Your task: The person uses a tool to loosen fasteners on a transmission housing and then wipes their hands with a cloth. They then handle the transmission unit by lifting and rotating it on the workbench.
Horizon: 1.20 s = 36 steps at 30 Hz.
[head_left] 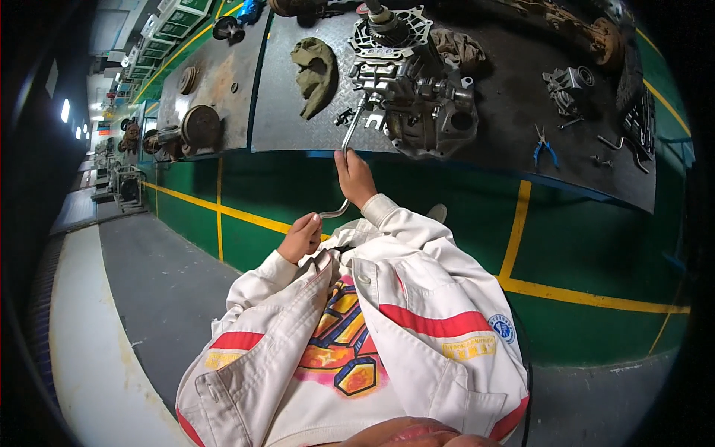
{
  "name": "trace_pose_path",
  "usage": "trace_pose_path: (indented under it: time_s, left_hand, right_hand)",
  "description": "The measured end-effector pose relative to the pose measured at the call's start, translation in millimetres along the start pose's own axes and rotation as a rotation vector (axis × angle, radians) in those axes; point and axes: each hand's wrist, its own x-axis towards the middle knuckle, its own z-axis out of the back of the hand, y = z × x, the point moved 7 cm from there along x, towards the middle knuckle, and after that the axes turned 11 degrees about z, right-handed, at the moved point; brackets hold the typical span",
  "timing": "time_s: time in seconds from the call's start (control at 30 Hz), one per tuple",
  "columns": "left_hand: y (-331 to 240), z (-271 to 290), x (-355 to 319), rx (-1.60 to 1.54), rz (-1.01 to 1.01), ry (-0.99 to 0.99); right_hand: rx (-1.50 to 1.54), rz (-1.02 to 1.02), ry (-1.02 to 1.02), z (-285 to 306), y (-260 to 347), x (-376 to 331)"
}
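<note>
A long, bent, shiny speed wrench (353, 130) runs from the gearbox (432, 112) back toward my body. My right hand (356, 179) is closed round its shaft, just off the near edge of the bench. Lower and to the left, my left hand (301, 236) grips the cranked rear end. The wrench's far tip reaches the left side of the metal gearbox housing; I cannot make out what it fits onto. Beside the shaft lie a few small dark bolts (345, 117) on the bench.
An olive cloth glove (316, 74) lies on the bench (272, 123) left of the gearbox. To the right are blue-handled pliers (546, 149), a metal part (570, 91), a bent bar (629, 151) and a socket tray (638, 123). Rusty round parts (201, 128) occupy the left bench.
</note>
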Motion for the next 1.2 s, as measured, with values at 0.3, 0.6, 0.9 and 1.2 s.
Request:
trace_pose_path:
  time_s: [0.3, 0.6, 0.9, 1.2]
  left_hand:
    - [2, -20, -23, 0.066, -0.181, 0.066]
    - [-9, -58, -22, -0.025, -0.135, 0.238]
    - [2, -73, -20, -0.109, -0.095, 0.261]
    - [-1, -92, -36, -0.202, 0.006, 0.309]
  right_hand:
    - [-0.129, 0.117, 0.065, 41, 58, -8]
    - [-0.216, 0.123, -0.048, 88, 75, -1]
    - [-0.251, 0.116, -0.033, 92, 73, -1]
    - [-0.237, 0.106, -0.005, 101, 85, 3]
